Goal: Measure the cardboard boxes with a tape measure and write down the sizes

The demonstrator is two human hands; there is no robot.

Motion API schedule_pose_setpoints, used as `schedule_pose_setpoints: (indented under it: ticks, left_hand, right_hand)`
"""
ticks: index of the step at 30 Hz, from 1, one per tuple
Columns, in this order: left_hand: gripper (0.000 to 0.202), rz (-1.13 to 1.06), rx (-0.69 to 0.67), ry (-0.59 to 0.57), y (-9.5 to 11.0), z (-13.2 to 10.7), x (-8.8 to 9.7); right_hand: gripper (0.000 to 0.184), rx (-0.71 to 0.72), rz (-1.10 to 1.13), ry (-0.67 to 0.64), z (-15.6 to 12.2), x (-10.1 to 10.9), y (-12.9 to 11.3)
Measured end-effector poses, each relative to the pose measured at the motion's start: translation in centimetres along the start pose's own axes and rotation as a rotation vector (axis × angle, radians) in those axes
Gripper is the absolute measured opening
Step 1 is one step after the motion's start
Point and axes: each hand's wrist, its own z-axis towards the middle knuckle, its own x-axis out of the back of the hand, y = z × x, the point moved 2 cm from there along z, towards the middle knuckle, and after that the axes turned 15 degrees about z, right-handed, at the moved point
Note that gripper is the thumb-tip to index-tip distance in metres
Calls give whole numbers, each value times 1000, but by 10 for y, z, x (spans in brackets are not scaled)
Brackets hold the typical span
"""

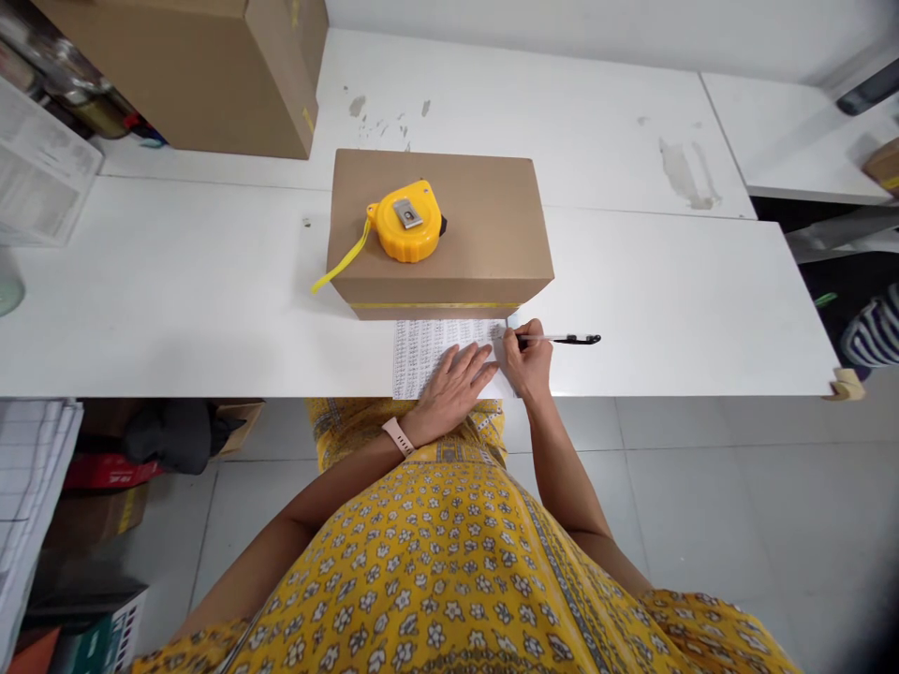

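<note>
A sheet of paper [416, 360] covered in rows of handwriting lies at the table's front edge. My left hand [453, 386] rests flat on it with the fingers spread. Gripped in my right hand [528, 360] is a pen [577, 339] with a clear barrel and black end; its tip is near the sheet's right side, partly hidden by my fingers. Just beyond the paper stands a closed cardboard box [484, 220] with a yellow tape strip along its front. On top of the box lies a yellow tape measure [408, 225] with a wrist strap and metal clip.
The white table [667, 300] has worn patches towards the back. A larger cardboard box [189, 84] stands at the back left, beside bottles and papers. More stacked papers [35, 505] and a dark bag [169, 435] are below the left edge.
</note>
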Motion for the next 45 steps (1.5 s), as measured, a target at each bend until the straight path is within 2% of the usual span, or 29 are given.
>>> schedule_pose_setpoints:
  ticks: [9,12,15,17,20,22,24,25,27,29,30,31,32,35,36,38,41,44,45]
  left_hand:
    - [58,17,-5,-1,0,0,0]
    - [58,14,-4,-1,-1,0,0]
    - [61,5,-7,-2,-1,1,1]
    - [62,-18,-9,-6,-2,1,0]
    - [63,-117,-3,-7,-3,1,-1]
    - [57,-272,16,7,-6,-1,3]
    - [45,-466,60,84,-13,-3,16]
    - [37,-539,92,165,-20,-5,27]
    - [26,-569,175,415,-40,-8,55]
    - [21,-425,284,687,-68,-9,84]
    - [22,-345,361,746,-84,-6,95]
    - [24,-273,430,763,-100,-1,102]
    - [30,-222,483,733,-116,5,106]
    - [64,-210,549,564,-158,32,102]
    - [69,-231,554,528,-168,40,98]
    - [68,-283,591,483,-182,53,96]
    - [55,-344,687,449,-177,54,107]
    - [49,-486,658,501,-138,29,128]
    - [52,-602,574,451,-118,17,132]
  right_hand:
    - [25,5,-2,4,-1,-1,0]
    - [26,22,24,105,-2,1,0]
    - [22,79,39,222,1,12,3]
    - [19,135,-37,200,6,25,9]
    - [23,226,-277,97,18,46,22]
    - [34,255,-424,51,24,57,30]
    - [49,269,-500,35,28,63,37]
    - [55,277,-516,40,29,64,39]
    - [61,289,-527,53,30,63,41]
    - [61,288,-523,67,29,61,42]
    - [59,285,-515,76,29,60,43]
    - [56,282,-503,86,29,60,43]
    - [53,280,-491,95,29,59,44]
    - [46,285,-460,111,30,59,47]
    - [44,285,-452,111,31,60,48]
    - [42,279,-433,114,34,61,48]
    - [38,295,-360,216,29,62,32]
    - [31,317,-158,348,2,57,-5]
    - [30,284,-48,325,-12,53,-19]
